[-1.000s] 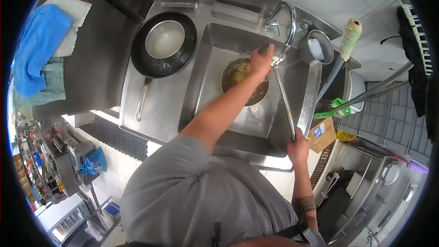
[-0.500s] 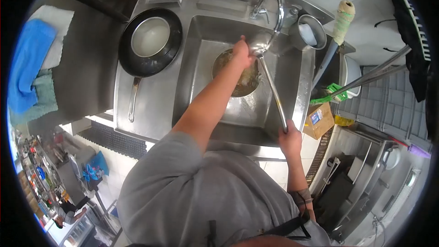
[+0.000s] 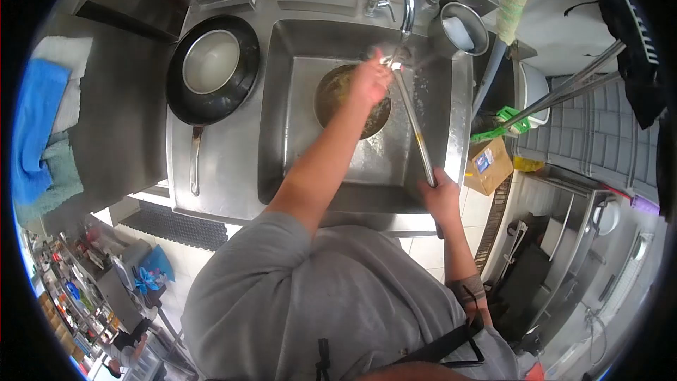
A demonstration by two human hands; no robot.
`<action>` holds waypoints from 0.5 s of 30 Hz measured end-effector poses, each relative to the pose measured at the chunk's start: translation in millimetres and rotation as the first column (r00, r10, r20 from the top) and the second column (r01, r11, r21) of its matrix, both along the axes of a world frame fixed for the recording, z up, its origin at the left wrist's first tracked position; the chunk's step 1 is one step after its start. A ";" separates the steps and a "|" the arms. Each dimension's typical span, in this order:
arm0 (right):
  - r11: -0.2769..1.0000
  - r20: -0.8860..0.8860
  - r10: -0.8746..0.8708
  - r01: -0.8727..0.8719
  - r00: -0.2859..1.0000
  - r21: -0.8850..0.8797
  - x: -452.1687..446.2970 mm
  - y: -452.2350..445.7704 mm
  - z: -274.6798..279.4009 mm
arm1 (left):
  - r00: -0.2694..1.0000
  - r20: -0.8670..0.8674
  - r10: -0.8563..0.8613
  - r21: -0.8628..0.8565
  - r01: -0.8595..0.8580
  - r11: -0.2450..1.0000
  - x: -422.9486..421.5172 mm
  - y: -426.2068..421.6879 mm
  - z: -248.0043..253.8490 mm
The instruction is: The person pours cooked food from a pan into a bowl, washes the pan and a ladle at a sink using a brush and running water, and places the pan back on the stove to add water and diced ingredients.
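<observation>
My left hand (image 3: 370,83) is over the sink (image 3: 282,120), beside the head of a long metal utensil (image 3: 412,116) under the tap. Its fingers are closed and slightly blurred, and what they hold is hidden. Near the front right corner of the sink, my right hand (image 3: 441,201) is wrapped round the utensil's handle. Water splashes about the utensil's head, whose shape is unclear. Below my left hand, a round pan (image 3: 328,102) with murky liquid sits on the sink floor, partly covered by the hand.
Left of the sink, a black frying pan (image 3: 243,88) holds a metal bowl (image 3: 211,62). The tap (image 3: 407,0) and a metal pot (image 3: 482,32) are behind. Cloths (image 3: 39,120) lie far left; long handles (image 3: 557,95) lean at right. Another person (image 3: 127,349) is at lower left.
The view has shifted, so the sink and pans appear further left and higher. My left hand has moved slightly off the utensil's head. My right hand keeps hold of the handle.
</observation>
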State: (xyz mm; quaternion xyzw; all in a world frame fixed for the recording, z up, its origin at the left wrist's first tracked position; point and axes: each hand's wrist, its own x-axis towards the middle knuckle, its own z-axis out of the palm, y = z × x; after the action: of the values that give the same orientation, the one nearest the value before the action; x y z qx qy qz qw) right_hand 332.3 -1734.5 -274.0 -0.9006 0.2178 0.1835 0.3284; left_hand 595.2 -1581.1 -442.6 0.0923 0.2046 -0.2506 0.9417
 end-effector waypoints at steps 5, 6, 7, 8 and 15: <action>0.999 0.028 0.006 -0.004 1.000 -0.049 -11.9 -8.1 12.9 | 0.960 -0.264 0.091 0.208 -0.036 0.977 22.7 36.8 -5.3; 0.994 -0.008 0.016 -0.016 1.000 -0.113 -15.4 -16.5 16.2 | 0.950 -0.311 0.006 0.148 0.042 0.988 25.4 44.8 -11.1; 0.989 0.062 0.096 -0.088 0.993 -0.122 -22.3 -29.7 15.2 | 0.950 -0.313 0.002 0.145 0.046 0.988 26.3 56.3 -2.2; 0.981 0.084 0.142 -0.129 0.986 -0.145 -27.5 -42.6 18.1 | 0.950 -0.207 -0.233 0.249 0.282 0.927 29.5 68.5 7.5; 0.889 -0.013 0.331 -0.317 0.943 -0.331 -15.5 -59.2 48.4 | 0.607 -0.029 -0.794 0.770 0.520 0.369 46.9 44.6 20.8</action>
State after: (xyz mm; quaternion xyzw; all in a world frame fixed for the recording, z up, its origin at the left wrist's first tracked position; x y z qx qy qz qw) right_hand 316.8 -1793.7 -225.6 -0.9700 0.0848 0.1772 0.1434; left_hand 642.0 -1536.5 -421.8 0.5670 0.0585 -0.4899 0.6596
